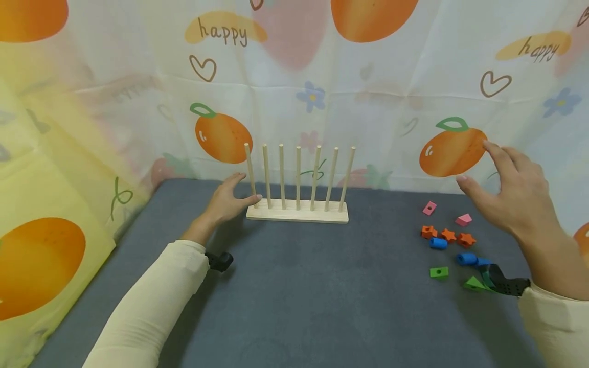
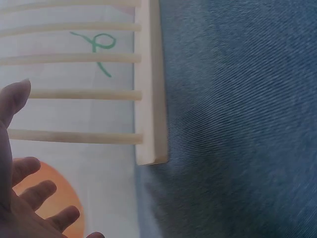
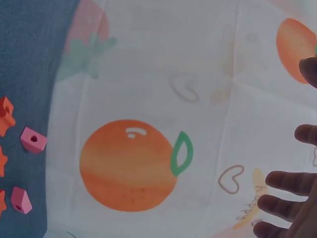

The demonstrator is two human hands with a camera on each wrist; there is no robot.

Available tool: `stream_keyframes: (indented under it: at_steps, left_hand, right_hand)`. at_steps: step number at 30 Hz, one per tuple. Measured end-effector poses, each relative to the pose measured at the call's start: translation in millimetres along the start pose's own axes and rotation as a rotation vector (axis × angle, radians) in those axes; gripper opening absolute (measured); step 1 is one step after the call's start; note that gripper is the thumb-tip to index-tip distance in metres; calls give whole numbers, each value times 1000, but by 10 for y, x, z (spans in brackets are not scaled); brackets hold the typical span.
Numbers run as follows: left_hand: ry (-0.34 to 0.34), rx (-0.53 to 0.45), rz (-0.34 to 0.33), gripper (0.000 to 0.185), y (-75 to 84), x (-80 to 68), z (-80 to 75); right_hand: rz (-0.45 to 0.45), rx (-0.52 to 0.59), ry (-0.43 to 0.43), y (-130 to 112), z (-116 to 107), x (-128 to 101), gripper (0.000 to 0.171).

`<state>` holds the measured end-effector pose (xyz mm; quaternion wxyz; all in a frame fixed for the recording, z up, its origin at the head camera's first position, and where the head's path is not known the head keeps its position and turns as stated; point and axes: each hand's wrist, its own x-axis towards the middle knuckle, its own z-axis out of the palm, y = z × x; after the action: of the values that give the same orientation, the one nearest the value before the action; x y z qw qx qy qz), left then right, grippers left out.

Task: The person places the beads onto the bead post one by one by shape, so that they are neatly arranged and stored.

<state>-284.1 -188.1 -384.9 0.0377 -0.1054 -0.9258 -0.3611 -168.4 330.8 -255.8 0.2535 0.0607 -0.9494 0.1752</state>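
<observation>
Leftmost, the left hand (image 1: 227, 200) rests open-fingered against the peg rack's (image 1: 297, 210) left end, its long axis running left to right, while the right hand (image 1: 515, 197) hovers spread and empty above the beads (image 1: 445, 236), nearer them.

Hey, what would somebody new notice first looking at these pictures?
Probably the pale wooden rack with seven upright pegs at the back of the grey table, with the left hand at its left end. Next, the small coloured foam beads scattered to the right, below the raised, open right hand.
</observation>
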Motion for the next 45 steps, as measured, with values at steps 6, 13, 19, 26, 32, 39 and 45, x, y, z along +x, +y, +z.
stream_keyframes:
  at_steps: [6,13,19,26,32,39,45]
  left_hand:
    - [-4,-20,-22,85,-67,-10,81]
    - [-20,-91,-45,81,-185,3,238]
    - [-29,-93,-40,75,-272,13,367]
    - [-26,-88,-41,70,-318,48,440]
    - [-53,-105,-60,70,-350,49,481]
    - [-51,-26,-72,67,-411,45,519]
    - [-78,25,-71,60,-387,39,561]
  right_hand:
    - [4,17,37,69,11,-110,75]
    - [6,15,70,167,32,-279,72]
    - [43,26,65,247,67,-451,73]
    - [72,44,65,367,135,-608,72]
    - [136,65,85,458,188,-755,71]
    - [222,107,108,567,273,-889,69]
    - [323,165,124,698,373,-1041,66]
